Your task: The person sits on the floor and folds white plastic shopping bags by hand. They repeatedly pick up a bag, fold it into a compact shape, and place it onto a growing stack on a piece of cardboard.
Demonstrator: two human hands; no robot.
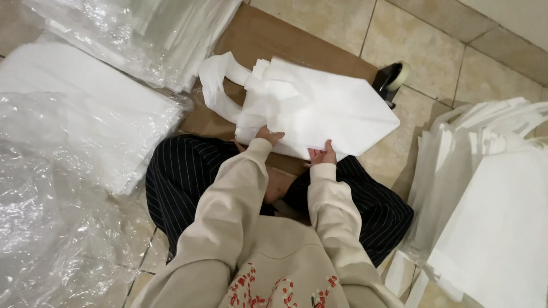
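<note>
Tiled floor is what I'm sitting on, cross-legged, pinstriped trousers (182,177) closest to me and a sheet of brown cardboard (268,40) spread over the tiles just past my knees. My left hand (268,136) and right hand (323,154) are a little apart, both pinched on the near edge of a folded white fabric bag (319,108) that lies flat on the cardboard, its handles (220,85) trailing off to the left. I'd judge it very light, soft and floppy, not fragile, apt to sag or unfold if lifted by one corner; the folded edge, held at two places as now, looks the best grip. To my left sit stacks of white material under crinkled clear plastic wrap (68,142), which looks slippery. To my right, a tall pile of similar white bags (491,199). Farther off, beyond the bag's pointed end, a tape dispenser (393,77) rests on the tiles, and more plastic-wrapped bundles (148,34) lie at top left.
</note>
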